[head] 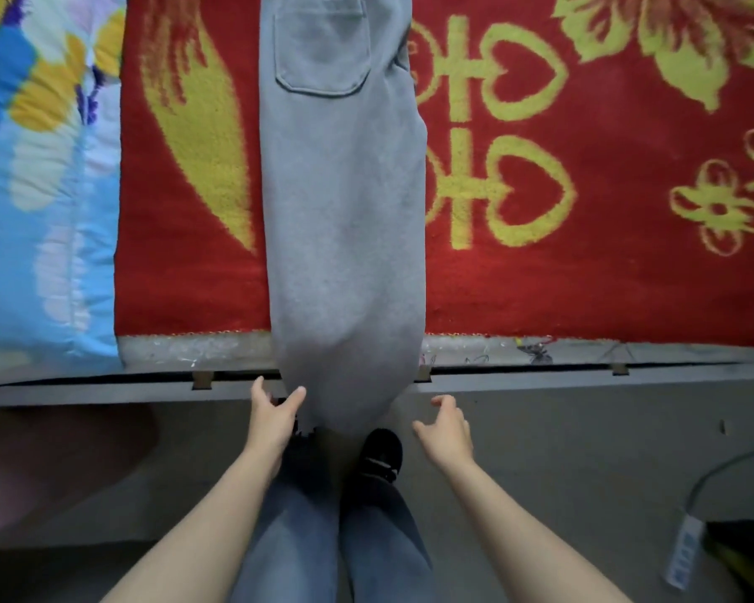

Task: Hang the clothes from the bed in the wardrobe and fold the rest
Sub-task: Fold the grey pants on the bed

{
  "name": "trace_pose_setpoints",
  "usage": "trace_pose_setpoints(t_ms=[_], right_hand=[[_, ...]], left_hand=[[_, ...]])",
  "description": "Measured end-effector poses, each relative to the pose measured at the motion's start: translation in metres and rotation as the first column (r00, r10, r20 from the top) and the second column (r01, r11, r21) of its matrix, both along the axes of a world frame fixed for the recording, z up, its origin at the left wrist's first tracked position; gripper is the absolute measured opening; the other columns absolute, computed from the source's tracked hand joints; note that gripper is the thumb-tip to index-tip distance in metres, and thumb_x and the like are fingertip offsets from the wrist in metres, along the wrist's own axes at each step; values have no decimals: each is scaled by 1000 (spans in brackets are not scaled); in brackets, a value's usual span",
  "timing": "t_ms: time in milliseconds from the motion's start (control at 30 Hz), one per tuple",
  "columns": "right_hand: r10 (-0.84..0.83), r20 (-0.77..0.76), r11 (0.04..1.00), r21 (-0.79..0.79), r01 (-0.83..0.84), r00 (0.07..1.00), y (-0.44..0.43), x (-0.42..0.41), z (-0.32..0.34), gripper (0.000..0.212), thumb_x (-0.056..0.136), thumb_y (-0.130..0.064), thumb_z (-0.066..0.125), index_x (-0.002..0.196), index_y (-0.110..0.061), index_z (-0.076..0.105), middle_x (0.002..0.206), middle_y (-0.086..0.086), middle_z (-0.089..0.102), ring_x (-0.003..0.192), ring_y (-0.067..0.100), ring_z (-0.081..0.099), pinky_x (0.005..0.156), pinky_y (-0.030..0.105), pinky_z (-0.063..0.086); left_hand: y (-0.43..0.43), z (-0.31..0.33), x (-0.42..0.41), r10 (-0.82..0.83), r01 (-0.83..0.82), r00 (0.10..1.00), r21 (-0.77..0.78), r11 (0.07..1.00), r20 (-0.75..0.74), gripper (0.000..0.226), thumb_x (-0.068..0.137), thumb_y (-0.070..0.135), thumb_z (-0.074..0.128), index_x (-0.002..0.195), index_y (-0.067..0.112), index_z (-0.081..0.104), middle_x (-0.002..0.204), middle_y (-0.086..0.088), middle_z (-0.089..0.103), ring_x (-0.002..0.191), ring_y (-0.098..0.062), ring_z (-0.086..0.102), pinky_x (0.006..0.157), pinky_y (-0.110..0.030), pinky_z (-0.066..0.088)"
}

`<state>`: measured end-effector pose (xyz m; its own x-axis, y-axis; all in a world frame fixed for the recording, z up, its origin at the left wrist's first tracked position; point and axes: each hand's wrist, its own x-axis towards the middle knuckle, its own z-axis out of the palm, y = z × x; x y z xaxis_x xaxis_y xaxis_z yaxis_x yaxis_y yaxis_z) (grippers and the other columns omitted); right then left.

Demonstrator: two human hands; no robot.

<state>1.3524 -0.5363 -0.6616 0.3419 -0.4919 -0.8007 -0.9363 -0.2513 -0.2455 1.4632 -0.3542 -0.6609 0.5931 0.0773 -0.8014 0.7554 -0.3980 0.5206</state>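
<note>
Grey sweatpants lie lengthwise across the red and yellow blanket on the bed, back pocket up near the top, leg ends hanging over the bed's front edge. My left hand reaches to the left side of the hanging leg end, fingers spread, thumb touching the fabric. My right hand hovers open just right of the leg end, apart from the cloth.
A blue flowered quilt covers the bed's left part. The grey bed frame runs across the view. My legs in jeans and a black shoe stand below. A white power strip with its cable lies on the floor at right.
</note>
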Motion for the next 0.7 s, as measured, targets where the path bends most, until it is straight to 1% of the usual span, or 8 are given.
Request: trace_pose_setpoints(t_ms=[167,300,367,433,500,567,633,700], right_hand=[[-47,191,999,35,41,980,-6,11,-2,51,86,-22,61,133,-15,43,137,2,46,127,20,42,95,31,36],[-322,335,941,218,260,885,-2,37,-4,59,82,-9,66,135,-15,40,122,-5,50,112,9,46,87,21,35],[-396,379,915,240,324,837,1,46,-6,62,81,-2,65,136,-12,39,117,-7,49,107,7,46,86,21,37],[-443,364,895,226,384,819,5,55,-10,61,81,-1,65,135,-11,38,113,-5,51,102,8,48,82,21,38],[-512,313,859,224,461,800,7,62,-12,50,82,-2,64,128,-7,45,112,6,59,97,16,55,79,26,43],[-539,255,840,228,492,803,9,64,-11,30,83,-2,63,112,-2,57,106,14,65,93,24,61,78,31,50],[-564,214,819,266,508,798,11,61,-8,10,84,-3,63,94,-2,65,91,13,68,80,20,64,68,25,52],[-565,209,817,278,505,798,15,55,-5,4,85,-7,64,83,-5,66,82,10,67,68,12,61,53,14,47]], left_hand=[[6,-6,15,-129,129,990,5,992,56,74,86,19,68,147,13,26,150,-9,32,137,-26,31,105,-35,31],[8,-7,22,-228,229,973,-7,973,35,68,86,19,68,144,14,32,147,-8,37,134,-25,34,104,-34,33],[7,-7,21,-208,210,977,-54,976,42,55,87,14,65,138,11,41,134,-4,48,116,-13,51,89,-16,40],[8,-9,22,-190,195,980,-94,976,60,32,89,8,62,119,11,52,108,3,57,78,10,52,62,-1,41],[9,-10,26,-162,167,986,-142,976,42,15,90,5,58,103,12,56,96,4,60,71,11,52,54,-2,42],[8,-8,27,-139,138,990,-205,969,9,13,92,5,55,94,17,56,92,5,63,76,2,59,57,-5,46],[10,-7,28,-132,122,991,-245,962,-28,16,94,5,52,92,20,54,91,5,64,80,-1,61,61,-8,48],[14,-8,28,-153,137,987,-255,957,-46,13,95,7,51,93,21,51,94,4,64,82,-2,62,62,-9,49]])
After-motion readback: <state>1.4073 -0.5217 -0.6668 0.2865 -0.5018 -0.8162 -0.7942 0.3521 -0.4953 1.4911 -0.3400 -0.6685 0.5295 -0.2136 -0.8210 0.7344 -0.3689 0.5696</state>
